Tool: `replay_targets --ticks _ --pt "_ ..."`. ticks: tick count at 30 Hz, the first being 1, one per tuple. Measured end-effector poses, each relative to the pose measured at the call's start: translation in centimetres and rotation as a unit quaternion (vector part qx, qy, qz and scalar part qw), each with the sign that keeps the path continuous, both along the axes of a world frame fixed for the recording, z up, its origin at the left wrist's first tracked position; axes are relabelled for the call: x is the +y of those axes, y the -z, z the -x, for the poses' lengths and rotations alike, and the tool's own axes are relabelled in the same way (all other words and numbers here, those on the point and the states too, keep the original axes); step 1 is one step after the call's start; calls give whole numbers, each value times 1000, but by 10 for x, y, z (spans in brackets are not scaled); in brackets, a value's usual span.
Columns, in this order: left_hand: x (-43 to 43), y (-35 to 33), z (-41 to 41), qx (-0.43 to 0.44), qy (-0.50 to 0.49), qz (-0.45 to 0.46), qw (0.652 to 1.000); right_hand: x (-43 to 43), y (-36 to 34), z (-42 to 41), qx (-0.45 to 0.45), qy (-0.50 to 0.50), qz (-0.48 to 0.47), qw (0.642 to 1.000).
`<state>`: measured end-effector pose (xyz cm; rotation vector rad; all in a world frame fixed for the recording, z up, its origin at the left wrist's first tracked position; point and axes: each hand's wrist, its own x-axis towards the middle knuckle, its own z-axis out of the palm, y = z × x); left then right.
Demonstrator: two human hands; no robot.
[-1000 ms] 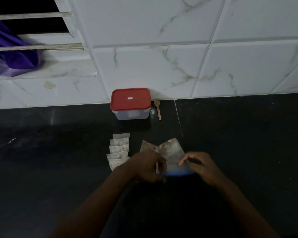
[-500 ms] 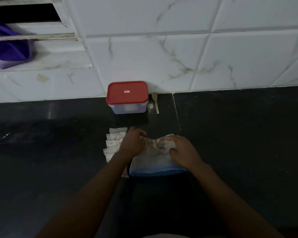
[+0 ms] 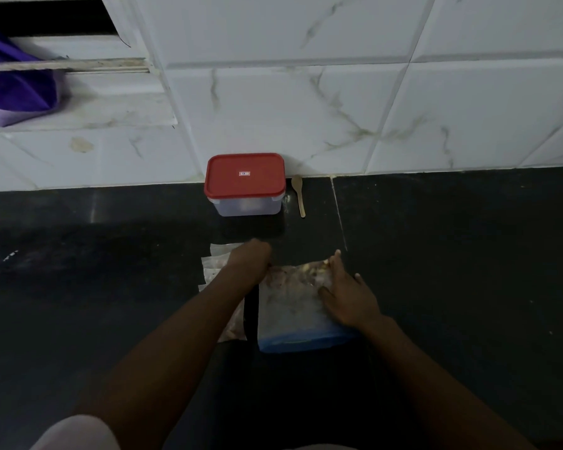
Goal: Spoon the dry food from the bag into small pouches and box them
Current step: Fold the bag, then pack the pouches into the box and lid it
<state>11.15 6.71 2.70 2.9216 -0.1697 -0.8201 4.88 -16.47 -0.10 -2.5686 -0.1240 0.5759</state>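
The bag [image 3: 290, 306] of dry food lies flat on the black counter [image 3: 452, 254], its blue zip strip nearest the person. The right hand [image 3: 348, 298] presses it with straight, spread fingers. The left hand [image 3: 251, 258] sits knuckled at the bag's far left corner (I cannot tell whether it pinches the plastic). This looks like settling the bag, with no spooning begun. The next move calls for opening the bag and the red-lidded box [image 3: 245, 185], taking one of the small pouches [image 3: 212, 266], and fetching the spoon [image 3: 298, 194]. The lid's label [image 3: 244, 173] is too small to read.

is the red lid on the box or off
On. The red lid lies flat over the whole top of the clear box, with no gap showing. Whether it is clipped down, cannot tell.
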Motion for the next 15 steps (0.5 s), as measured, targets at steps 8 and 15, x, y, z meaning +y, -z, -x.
replay_targets --ticks 8,15 --pt "9 -13 -8 3 -8 -15 1000 10 -2 2 -8 23 56 998" --pt "5 -8 -7 14 -21 -12 1000 9 6 11 -90 -32 -2 995"
